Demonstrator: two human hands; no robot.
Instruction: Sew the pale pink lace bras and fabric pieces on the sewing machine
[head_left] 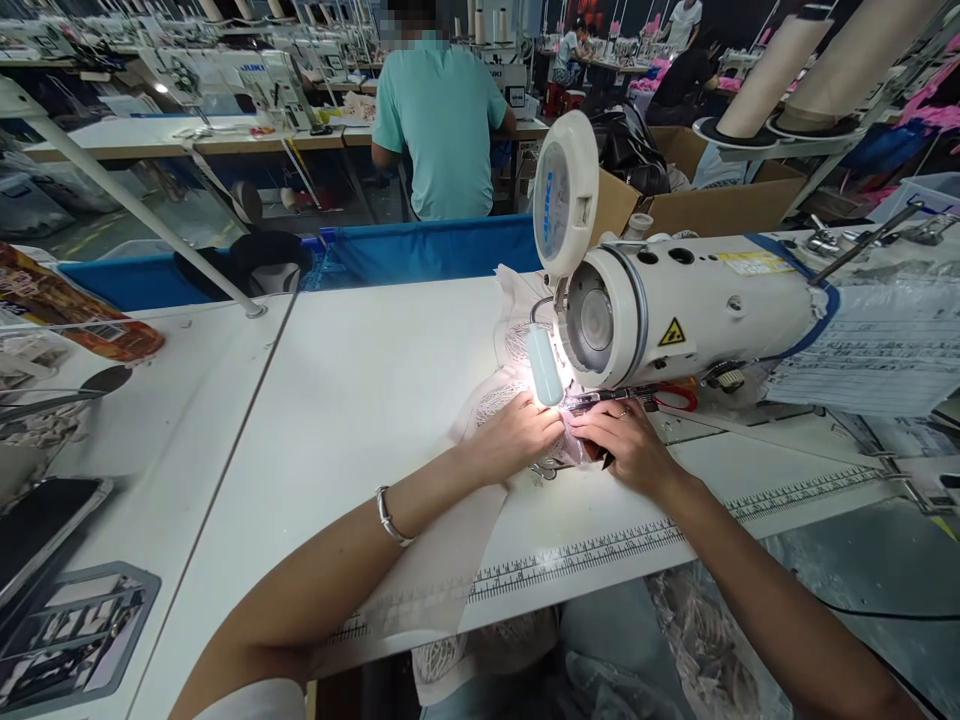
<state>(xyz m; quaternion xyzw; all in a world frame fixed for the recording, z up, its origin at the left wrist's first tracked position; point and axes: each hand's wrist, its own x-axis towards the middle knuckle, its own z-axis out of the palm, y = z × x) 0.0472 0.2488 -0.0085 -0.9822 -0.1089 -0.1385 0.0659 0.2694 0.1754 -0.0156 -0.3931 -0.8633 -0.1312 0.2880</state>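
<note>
Pale pink lace fabric (497, 392) runs under the head of a white sewing machine (697, 300) and hangs over the table's front edge. My left hand (521, 435) is closed on the fabric just left of the lit needle area, its fingers curled and pressed together. On the right side of that area, my right hand (626, 440) pinches the fabric's edge close to the presser foot, which my fingers partly hide. A pale blue-grey guard (544, 367) hangs above my left fingertips. Red-handled scissors (677, 397) lie behind my right hand.
A printed ruler strip (585, 548) follows the front edge of the white table (360, 400). At left are a brown package (67, 300) and a grey tray (79, 640). Large thread cones (776, 75) stand at upper right. Ahead, a person in a green shirt (439, 125) sits facing away.
</note>
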